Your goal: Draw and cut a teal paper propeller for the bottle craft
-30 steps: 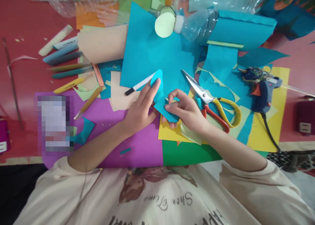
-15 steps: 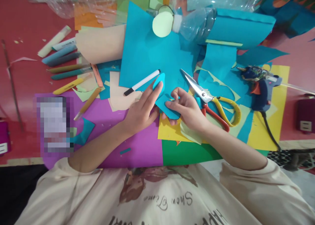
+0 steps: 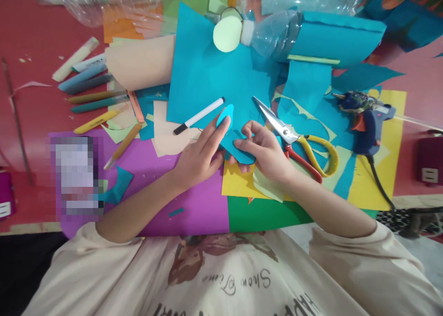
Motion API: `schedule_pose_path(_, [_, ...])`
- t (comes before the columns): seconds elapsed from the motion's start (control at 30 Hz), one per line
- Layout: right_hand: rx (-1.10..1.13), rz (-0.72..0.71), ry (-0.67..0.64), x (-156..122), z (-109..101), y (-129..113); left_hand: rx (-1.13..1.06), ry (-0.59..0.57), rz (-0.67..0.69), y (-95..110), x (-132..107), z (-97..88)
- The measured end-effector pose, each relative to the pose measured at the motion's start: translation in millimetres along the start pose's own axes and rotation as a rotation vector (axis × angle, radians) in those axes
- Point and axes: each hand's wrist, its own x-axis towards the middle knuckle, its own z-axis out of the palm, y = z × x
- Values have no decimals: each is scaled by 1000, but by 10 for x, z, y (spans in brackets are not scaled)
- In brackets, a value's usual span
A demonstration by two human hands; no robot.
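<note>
Between my hands is a small blue paper cutout (image 3: 238, 151), its upper end a lighter, rounded flap. My left hand (image 3: 204, 150) presses that flap with its fingertips, the thumb tucked underneath. On the lower right end, my right hand (image 3: 265, 152) pinches the paper between thumb and fingers, partly hiding its edge. Just beyond my left fingers lies a white marker (image 3: 204, 114) with a black cap. Scissors (image 3: 287, 134) with yellow and red handles rest beside my right hand, blades partly open.
A glue gun (image 3: 372, 127) lies at right with its cord over yellow paper (image 3: 394, 168). A plastic bottle (image 3: 277, 34) wrapped in blue paper is at the back. Several markers (image 3: 85, 76) lie left, above a blurred phone (image 3: 76, 173). Purple paper (image 3: 152, 182) and paper scraps cover the near side.
Both hands stay almost in place on the blue paper cutout, which has tilted slightly and shifted a little to the right. Nothing was let go.
</note>
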Motion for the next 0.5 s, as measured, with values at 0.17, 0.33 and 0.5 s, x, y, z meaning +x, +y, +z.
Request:
schedule_pose_path(0.17, [-6, -6, 15, 2, -13, 4, -26, -38, -19, 0, -8, 1])
schedule_pose_path(0.33, [-8, 11, -20, -6, -9, 6, -6, -13, -3, -8, 0, 3])
schedule_pose_path(0.5, [-22, 7, -7, -3, -8, 2, -59, 3, 1, -5, 3, 6])
